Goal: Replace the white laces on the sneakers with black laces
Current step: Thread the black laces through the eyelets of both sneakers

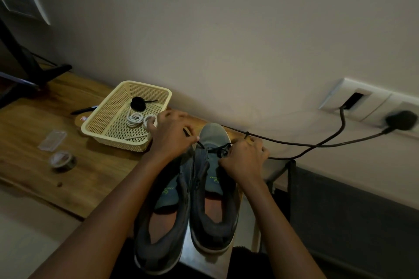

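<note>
Observed from beside the table (90,176): two grey sneakers stand side by side at its right end, toes to the wall and heels toward the person. The right sneaker (213,188) carries a black lace (213,149) across its lowest eyelets only. The left sneaker (163,210) shows no lace that I can make out.

Risks noted:
- Uneven pull. Both lace ends are drawn outward at once. If one side is pulled harder, the ends will likely come out unequal, or one could slip back through its eyelet.
- Footing. The heels appear to reach past the table edge, and what supports them is unclear. A sharp tug could tip a shoe toward the person.
- Snagging. A power cable (306,142) runs just behind the toe and near the right hand, so a loose lace end could catch on it.
- The basket (95,129) sits just beside the left hand and could be nudged. It holds the coiled white laces (135,119) and a second black lace coil (138,103).

Hands:
- The left hand (172,136) is curled, fingers closed round one lace end, whose tip shows beside the knuckles.
- The right hand (246,158) is likewise curled over the eyelets, pinching the other run of lace.
</note>
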A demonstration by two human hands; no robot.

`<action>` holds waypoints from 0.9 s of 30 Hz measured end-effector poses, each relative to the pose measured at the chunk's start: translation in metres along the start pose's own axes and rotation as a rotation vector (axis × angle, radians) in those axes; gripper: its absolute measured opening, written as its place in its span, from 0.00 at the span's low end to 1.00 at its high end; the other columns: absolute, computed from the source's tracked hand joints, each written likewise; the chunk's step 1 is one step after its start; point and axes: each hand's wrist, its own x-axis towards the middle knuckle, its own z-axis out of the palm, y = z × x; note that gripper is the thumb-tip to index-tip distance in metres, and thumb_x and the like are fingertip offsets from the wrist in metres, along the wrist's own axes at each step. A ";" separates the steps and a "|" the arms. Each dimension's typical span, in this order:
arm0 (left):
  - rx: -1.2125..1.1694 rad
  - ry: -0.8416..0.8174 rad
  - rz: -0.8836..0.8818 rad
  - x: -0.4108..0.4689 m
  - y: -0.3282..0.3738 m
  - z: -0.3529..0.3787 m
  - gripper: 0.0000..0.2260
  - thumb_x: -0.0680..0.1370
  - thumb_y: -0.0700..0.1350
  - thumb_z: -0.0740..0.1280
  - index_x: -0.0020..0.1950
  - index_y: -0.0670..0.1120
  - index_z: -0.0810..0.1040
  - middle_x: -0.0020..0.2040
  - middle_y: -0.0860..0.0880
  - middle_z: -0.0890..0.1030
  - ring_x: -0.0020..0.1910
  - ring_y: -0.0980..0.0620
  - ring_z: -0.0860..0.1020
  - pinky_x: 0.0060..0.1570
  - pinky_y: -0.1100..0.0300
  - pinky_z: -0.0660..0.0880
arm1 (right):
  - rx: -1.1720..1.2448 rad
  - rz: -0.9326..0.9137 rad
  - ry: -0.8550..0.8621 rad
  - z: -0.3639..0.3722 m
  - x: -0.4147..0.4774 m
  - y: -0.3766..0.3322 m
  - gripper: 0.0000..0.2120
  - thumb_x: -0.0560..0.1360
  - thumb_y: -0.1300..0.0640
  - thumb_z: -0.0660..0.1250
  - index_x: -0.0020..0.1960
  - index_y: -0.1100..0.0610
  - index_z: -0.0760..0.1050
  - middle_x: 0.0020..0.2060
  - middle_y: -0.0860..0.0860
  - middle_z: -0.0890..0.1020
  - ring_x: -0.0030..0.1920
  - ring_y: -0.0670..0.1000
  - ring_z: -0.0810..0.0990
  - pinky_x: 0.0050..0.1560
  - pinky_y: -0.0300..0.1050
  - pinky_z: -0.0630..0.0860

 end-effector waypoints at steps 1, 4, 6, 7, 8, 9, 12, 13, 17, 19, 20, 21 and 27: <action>0.039 -0.046 0.041 -0.001 0.002 0.001 0.04 0.71 0.54 0.73 0.43 0.58 0.81 0.69 0.58 0.69 0.72 0.49 0.56 0.69 0.44 0.47 | -0.003 -0.001 0.000 0.001 0.000 0.000 0.15 0.71 0.53 0.68 0.54 0.59 0.75 0.58 0.55 0.76 0.71 0.58 0.57 0.68 0.54 0.55; 0.119 -0.127 0.068 -0.004 0.007 0.005 0.04 0.72 0.55 0.72 0.46 0.60 0.83 0.71 0.58 0.67 0.73 0.50 0.54 0.70 0.42 0.42 | -0.008 -0.006 0.001 0.002 0.000 0.000 0.15 0.71 0.52 0.68 0.54 0.59 0.75 0.58 0.55 0.76 0.71 0.59 0.57 0.68 0.55 0.55; 0.133 -0.120 0.067 -0.004 0.010 0.006 0.03 0.72 0.54 0.71 0.44 0.58 0.83 0.71 0.58 0.67 0.73 0.50 0.54 0.70 0.43 0.41 | -0.006 -0.007 0.011 0.002 0.001 0.000 0.14 0.71 0.53 0.68 0.53 0.59 0.75 0.57 0.55 0.77 0.70 0.59 0.58 0.68 0.55 0.55; 0.131 -0.122 0.068 -0.004 0.010 0.006 0.02 0.72 0.54 0.71 0.44 0.58 0.82 0.71 0.58 0.67 0.74 0.50 0.54 0.69 0.43 0.40 | -0.007 -0.009 0.015 0.003 0.000 0.000 0.14 0.71 0.53 0.68 0.54 0.59 0.75 0.56 0.55 0.77 0.70 0.58 0.58 0.68 0.55 0.55; 0.128 -0.128 0.066 -0.004 0.010 0.007 0.02 0.73 0.53 0.70 0.43 0.57 0.82 0.71 0.58 0.67 0.74 0.50 0.54 0.69 0.42 0.39 | -0.011 -0.010 0.018 0.002 0.000 0.000 0.15 0.71 0.53 0.68 0.54 0.59 0.75 0.56 0.55 0.77 0.69 0.58 0.59 0.68 0.54 0.55; 0.129 -0.124 0.056 -0.004 0.009 0.008 0.02 0.74 0.53 0.70 0.42 0.57 0.81 0.70 0.57 0.67 0.73 0.50 0.54 0.69 0.42 0.39 | -0.018 -0.011 0.020 0.002 0.000 0.001 0.16 0.70 0.53 0.68 0.55 0.58 0.75 0.56 0.55 0.77 0.70 0.58 0.59 0.67 0.54 0.55; 0.121 -0.006 -0.067 -0.002 0.004 0.005 0.03 0.76 0.50 0.67 0.44 0.55 0.81 0.69 0.56 0.69 0.72 0.49 0.57 0.70 0.41 0.42 | -0.048 -0.006 0.020 0.000 0.000 0.002 0.20 0.70 0.52 0.68 0.60 0.57 0.74 0.58 0.55 0.77 0.71 0.58 0.58 0.68 0.54 0.56; 0.112 0.049 -0.127 0.000 0.001 0.003 0.03 0.76 0.49 0.67 0.46 0.54 0.81 0.69 0.55 0.69 0.72 0.48 0.57 0.70 0.42 0.44 | -0.048 -0.003 0.018 0.000 0.000 0.002 0.20 0.70 0.52 0.69 0.61 0.57 0.74 0.59 0.55 0.76 0.71 0.58 0.57 0.68 0.54 0.55; 0.063 0.114 -0.155 0.000 -0.008 0.001 0.06 0.76 0.46 0.67 0.52 0.53 0.79 0.71 0.53 0.68 0.72 0.45 0.57 0.69 0.42 0.47 | -0.027 -0.005 0.009 0.002 0.001 0.001 0.20 0.70 0.53 0.68 0.61 0.57 0.74 0.58 0.55 0.77 0.71 0.59 0.57 0.69 0.55 0.55; 0.036 0.068 -0.025 -0.001 -0.005 0.002 0.10 0.73 0.45 0.68 0.52 0.57 0.78 0.74 0.54 0.64 0.74 0.46 0.54 0.69 0.43 0.46 | -0.019 -0.008 0.010 0.004 0.001 0.002 0.19 0.70 0.53 0.68 0.60 0.57 0.75 0.58 0.55 0.77 0.71 0.59 0.57 0.69 0.56 0.55; 0.042 0.030 0.030 -0.002 -0.002 0.002 0.10 0.72 0.46 0.69 0.51 0.58 0.79 0.75 0.54 0.62 0.74 0.47 0.52 0.70 0.43 0.44 | -0.010 -0.008 0.010 0.004 0.001 0.002 0.19 0.70 0.53 0.68 0.59 0.57 0.75 0.58 0.55 0.77 0.71 0.59 0.57 0.69 0.56 0.55; 0.059 -0.012 0.066 -0.003 0.001 0.002 0.08 0.72 0.48 0.70 0.49 0.59 0.80 0.75 0.55 0.60 0.75 0.47 0.50 0.70 0.42 0.42 | -0.001 -0.008 0.010 0.004 0.001 0.003 0.19 0.70 0.53 0.68 0.59 0.57 0.75 0.58 0.55 0.77 0.71 0.59 0.57 0.69 0.56 0.55; 0.160 -0.150 0.092 -0.005 0.006 0.008 0.04 0.74 0.55 0.69 0.44 0.57 0.81 0.74 0.57 0.62 0.76 0.48 0.49 0.69 0.41 0.37 | 0.001 -0.004 0.012 0.005 0.001 0.002 0.16 0.70 0.52 0.69 0.56 0.57 0.76 0.56 0.54 0.78 0.70 0.58 0.58 0.68 0.55 0.56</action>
